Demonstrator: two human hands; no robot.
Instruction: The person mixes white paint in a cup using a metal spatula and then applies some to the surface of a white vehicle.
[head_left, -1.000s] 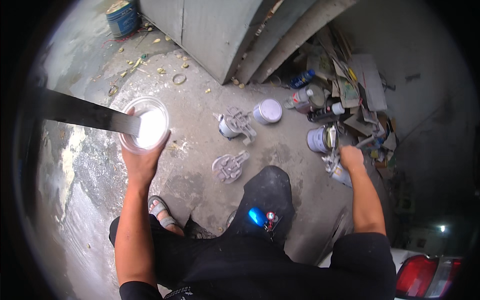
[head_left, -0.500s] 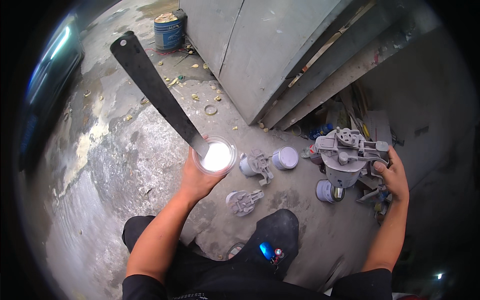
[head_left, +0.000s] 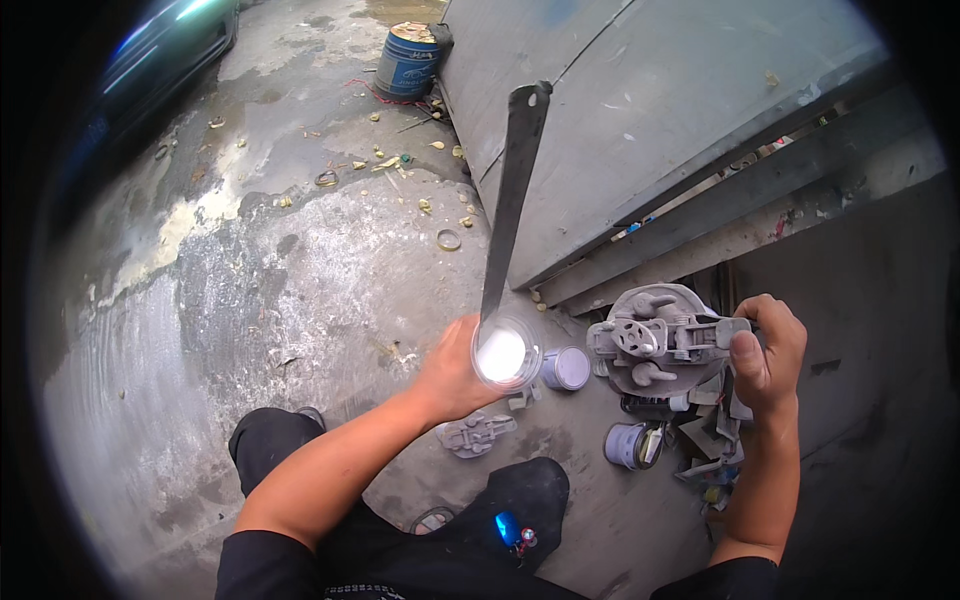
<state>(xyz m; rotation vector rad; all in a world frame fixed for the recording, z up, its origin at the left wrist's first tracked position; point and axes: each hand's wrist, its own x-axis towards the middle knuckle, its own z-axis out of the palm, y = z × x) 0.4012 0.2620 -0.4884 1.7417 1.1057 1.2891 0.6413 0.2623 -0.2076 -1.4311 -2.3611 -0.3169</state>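
Note:
My left hand point(head_left: 452, 368) is wrapped around a clear plastic cup point(head_left: 534, 362) with white liquid point(head_left: 500, 356) in it. A long, flat, dark metal mixing stick point(head_left: 513, 200) stands in the cup, leaning on its rim, with a hole near its top end. On the right, my right hand point(head_left: 768, 358) grips the lever end of a grey, paint-crusted pot with a clamp lid point(head_left: 648, 340). The pot is held up off the floor, its lid toward me. Its lower body is mostly hidden beneath the lid.
On the floor are a lidded paint can point(head_left: 567, 369), another paint can point(head_left: 627, 445) and a paint-crusted clamp lid point(head_left: 474, 433). Large grey metal panels point(head_left: 660, 110) stand ahead. A blue drum point(head_left: 408, 65) is farther off, and a tape ring point(head_left: 448, 240) lies nearer.
The cup and stick have moved right, and the stick has swung from leaning left to nearly upright. The pot has shifted left and tipped so its lid faces me more. The view has turned.

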